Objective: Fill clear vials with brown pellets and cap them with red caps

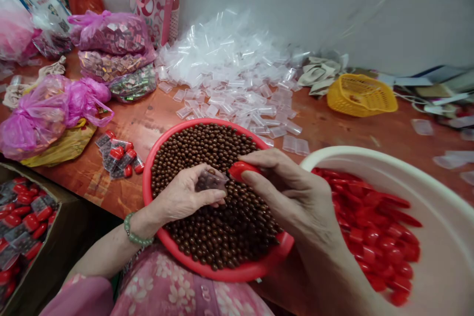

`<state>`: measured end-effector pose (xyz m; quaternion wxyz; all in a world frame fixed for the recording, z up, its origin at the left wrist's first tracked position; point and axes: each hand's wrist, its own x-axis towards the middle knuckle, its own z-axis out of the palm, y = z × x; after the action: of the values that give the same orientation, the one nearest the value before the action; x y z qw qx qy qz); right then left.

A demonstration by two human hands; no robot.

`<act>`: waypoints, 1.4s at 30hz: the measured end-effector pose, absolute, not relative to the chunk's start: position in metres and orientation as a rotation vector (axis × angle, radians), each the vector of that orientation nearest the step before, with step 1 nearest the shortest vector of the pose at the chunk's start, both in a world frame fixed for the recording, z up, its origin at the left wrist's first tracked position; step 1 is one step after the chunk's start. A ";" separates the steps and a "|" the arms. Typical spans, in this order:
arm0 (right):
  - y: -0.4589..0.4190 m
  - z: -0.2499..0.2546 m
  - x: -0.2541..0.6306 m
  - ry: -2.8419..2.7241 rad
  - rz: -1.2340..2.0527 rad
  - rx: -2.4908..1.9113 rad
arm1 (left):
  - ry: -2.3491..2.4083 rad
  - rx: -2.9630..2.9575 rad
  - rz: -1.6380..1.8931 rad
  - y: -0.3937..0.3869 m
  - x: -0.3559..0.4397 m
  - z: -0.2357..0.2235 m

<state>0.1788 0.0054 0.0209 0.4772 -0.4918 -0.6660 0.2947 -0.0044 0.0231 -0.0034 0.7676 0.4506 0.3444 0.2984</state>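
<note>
My left hand (185, 195) is closed around a small clear plastic case (210, 180) with brown balls inside, above a red basin (148, 173). Brown chocolate-like balls (196, 150) fill this basin. Between the thumb and fingers of my right hand (292, 187) is a red plastic cap (242, 170), held just right of the case's end and apart from it. To the right, a white basin (440, 237) holds many loose red caps (374, 232). Several filled cases with red caps (120, 155) lie on the table left of the red basin.
A heap of clear empty cases (229, 69) spreads behind the red basin. Pink bags of small items (111, 39) stand back left. A yellow basket (361, 96) sits back right. At lower left, a cardboard box (55, 237) contains capped cases. A wall (333, 5) bounds the table (92, 182).
</note>
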 end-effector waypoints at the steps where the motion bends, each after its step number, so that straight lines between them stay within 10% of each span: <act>1: 0.009 0.022 0.179 -1.647 0.727 -1.192 | 0.745 0.980 0.644 0.023 -0.005 -0.004; 42: 0.014 -0.011 0.146 -1.602 0.581 -1.185 | 0.718 0.981 0.719 0.026 -0.007 -0.013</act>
<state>0.1458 0.0139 -0.0107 0.5081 -0.4918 -0.6647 0.2412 -0.0068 0.0258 -0.0130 0.7608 0.4509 0.3298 0.3304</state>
